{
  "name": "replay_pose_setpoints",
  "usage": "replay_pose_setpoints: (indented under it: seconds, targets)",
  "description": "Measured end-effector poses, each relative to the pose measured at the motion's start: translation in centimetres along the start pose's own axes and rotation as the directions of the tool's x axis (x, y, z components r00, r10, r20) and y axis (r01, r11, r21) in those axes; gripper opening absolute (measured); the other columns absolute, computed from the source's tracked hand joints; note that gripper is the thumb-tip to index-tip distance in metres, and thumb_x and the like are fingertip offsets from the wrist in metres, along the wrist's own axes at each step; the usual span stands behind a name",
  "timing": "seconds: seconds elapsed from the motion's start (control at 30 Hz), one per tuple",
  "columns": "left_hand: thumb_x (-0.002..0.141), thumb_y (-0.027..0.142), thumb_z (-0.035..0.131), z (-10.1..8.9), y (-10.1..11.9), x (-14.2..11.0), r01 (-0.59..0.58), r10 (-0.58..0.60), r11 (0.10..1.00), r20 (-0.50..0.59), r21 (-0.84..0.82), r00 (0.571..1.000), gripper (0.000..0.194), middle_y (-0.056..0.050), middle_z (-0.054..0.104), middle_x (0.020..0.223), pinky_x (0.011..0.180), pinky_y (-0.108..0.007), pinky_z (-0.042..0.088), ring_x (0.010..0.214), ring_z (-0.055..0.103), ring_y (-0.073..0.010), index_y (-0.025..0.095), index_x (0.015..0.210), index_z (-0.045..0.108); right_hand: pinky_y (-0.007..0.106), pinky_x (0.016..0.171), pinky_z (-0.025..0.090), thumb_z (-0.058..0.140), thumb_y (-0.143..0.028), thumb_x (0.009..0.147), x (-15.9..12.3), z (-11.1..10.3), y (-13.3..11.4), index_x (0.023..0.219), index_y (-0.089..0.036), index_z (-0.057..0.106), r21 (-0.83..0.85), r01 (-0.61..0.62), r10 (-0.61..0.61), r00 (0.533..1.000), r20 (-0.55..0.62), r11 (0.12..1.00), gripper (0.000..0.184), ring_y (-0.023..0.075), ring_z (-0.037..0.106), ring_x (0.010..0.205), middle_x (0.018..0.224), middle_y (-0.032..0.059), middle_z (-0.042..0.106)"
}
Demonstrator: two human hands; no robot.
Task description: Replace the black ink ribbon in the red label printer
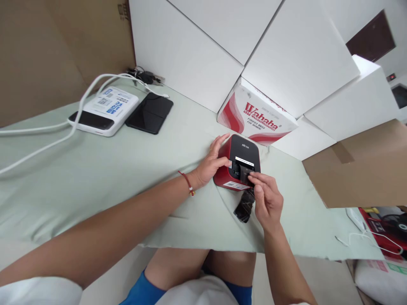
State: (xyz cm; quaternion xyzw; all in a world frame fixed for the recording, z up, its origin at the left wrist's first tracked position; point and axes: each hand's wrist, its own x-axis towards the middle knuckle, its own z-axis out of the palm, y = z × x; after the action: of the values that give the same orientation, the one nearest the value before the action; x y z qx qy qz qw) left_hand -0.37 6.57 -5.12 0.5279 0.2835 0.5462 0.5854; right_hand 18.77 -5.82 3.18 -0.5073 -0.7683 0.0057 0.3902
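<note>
A red box-shaped device (222, 176) with a black top stands on the green cloth, and a dark slot with a white strip along it is open near its front. My left hand (210, 167) grips its left side, fingers along the wall and thumb at the top edge beside the slot. My right hand (269, 197) has its fingertips closed at a dark flat strip (244, 174) over the slot. Below the device's front lies a crinkled, shiny black strip (244, 206); whether it joins the one at my fingers is hidden.
A Wahaha carton (260, 114) stands right behind the device against white boxes (187, 55). To the left lie a white cabled unit (122, 101), a black phone (151, 112) and keys (146, 76). Cardboard (362, 165) is at the right; the table's front edge is by my legs.
</note>
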Motion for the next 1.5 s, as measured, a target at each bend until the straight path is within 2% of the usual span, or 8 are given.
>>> replay_pose_setpoints:
  seconds: [0.17, 0.37, 0.67, 0.87, 1.1, 1.23, 1.33, 1.5]
  targets:
    - [0.076, 0.022, 0.065, 0.4, 0.1, -0.1, 0.035, -0.035, 0.996, -0.002, -0.077, 0.999, 0.099, 0.006, 0.041, 0.179, 0.14, -0.059, 0.031, 0.17, 0.031, -0.0348, 0.045, 0.169, 0.042, 0.051, 0.091, 0.065, 0.054, -0.034, 0.11, 0.5, -1.5, -0.7, 0.109, -0.029, 0.086, 0.024, 0.035, -0.038, 0.99, 0.133, 0.999, 0.032, 0.0283, 0.08, 0.102, 0.111, 0.0102, 0.086]
    - [0.077, 0.024, 0.065, 0.4, 0.3, -0.2, 0.037, -0.036, 0.996, 0.02, -0.081, 0.999, 0.095, 0.002, 0.045, 0.175, 0.138, -0.06, 0.035, 0.167, 0.035, -0.0357, 0.043, 0.168, 0.043, 0.038, 0.076, 0.064, 0.058, -0.045, 0.109, 6.4, -2.0, 0.6, 0.101, -0.023, 0.084, -0.048, -0.225, 0.23, 0.939, 0.256, 0.973, 0.035, 0.0215, 0.079, 0.078, 0.111, 0.0096, 0.084]
    - [0.079, 0.035, 0.062, 0.3, 1.6, -0.3, 0.037, -0.044, 0.99, 0.047, 0.137, 0.998, 0.076, -0.008, 0.038, 0.178, 0.144, -0.056, 0.011, 0.175, 0.017, -0.0354, 0.028, 0.154, 0.053, 0.037, 0.095, 0.055, 0.075, -0.019, 0.094, 15.4, 2.5, 1.8, 0.147, -0.024, 0.076, -0.604, 0.052, 0.496, 0.517, 0.697, 0.795, 0.053, 0.0338, 0.076, 0.12, 0.133, 0.0118, 0.082]
    - [0.077, 0.035, 0.061, 0.5, 1.7, -0.2, 0.045, -0.049, 0.99, 0.03, 0.131, 0.998, 0.078, -0.013, 0.043, 0.171, 0.141, -0.057, 0.021, 0.167, 0.032, -0.0371, 0.024, 0.153, 0.052, 0.034, 0.096, 0.054, 0.07, -0.015, 0.095, 14.5, 1.9, 1.4, 0.135, -0.019, 0.078, -0.568, -0.007, 0.463, 0.588, 0.664, 0.823, 0.041, 0.0275, 0.075, 0.118, 0.132, 0.0103, 0.082]
    - [0.077, 0.034, 0.06, 0.5, 2.1, -0.4, 0.058, -0.062, 0.994, 0.039, 0.091, 0.997, 0.075, -0.01, 0.049, 0.163, 0.138, -0.057, 0.028, 0.159, 0.04, -0.0365, 0.026, 0.151, 0.052, 0.037, 0.081, 0.055, 0.073, -0.051, 0.092, 12.3, -8.5, 1.2, 0.12, -0.024, 0.083, -0.332, -0.334, 0.464, 0.741, 0.486, 0.882, 0.04, 0.0231, 0.072, 0.086, 0.11, 0.0063, 0.085]
    - [0.077, 0.033, 0.06, 0.5, 2.4, -0.5, 0.072, -0.075, 0.992, 0.031, 0.103, 0.997, 0.076, -0.011, 0.049, 0.162, 0.139, -0.057, 0.028, 0.158, 0.04, -0.0364, 0.025, 0.152, 0.051, 0.041, 0.093, 0.056, 0.075, -0.061, 0.086, 10.0, -13.3, 4.4, 0.117, -0.024, 0.084, -0.411, -0.448, 0.608, 0.58, 0.542, 0.794, 0.049, 0.0291, 0.075, 0.101, 0.113, 0.0084, 0.085]
    - [0.077, 0.033, 0.06, 0.5, 2.3, -0.5, 0.058, -0.061, 0.993, 0.031, 0.099, 0.998, 0.074, -0.01, 0.05, 0.16, 0.139, -0.057, 0.028, 0.157, 0.042, -0.0357, 0.026, 0.15, 0.053, 0.042, 0.094, 0.056, 0.073, -0.051, 0.083, 7.6, -13.2, 7.1, 0.108, -0.023, 0.084, -0.506, -0.454, 0.677, 0.417, 0.607, 0.733, 0.04, 0.0294, 0.076, 0.102, 0.112, 0.0081, 0.085]
    - [0.076, 0.033, 0.062, 0.5, 1.8, -0.3, 0.066, -0.068, 0.993, 0.023, 0.093, 0.997, 0.075, -0.01, 0.048, 0.159, 0.138, -0.058, 0.028, 0.155, 0.043, -0.0351, 0.027, 0.151, 0.052, 0.039, 0.084, 0.055, 0.069, -0.038, 0.08, 3.9, -9.5, 8.8, 0.103, -0.019, 0.083, -0.551, -0.461, 0.718, 0.441, 0.538, 0.696, 0.034, 0.0256, 0.072, 0.087, 0.102, 0.0096, 0.084]
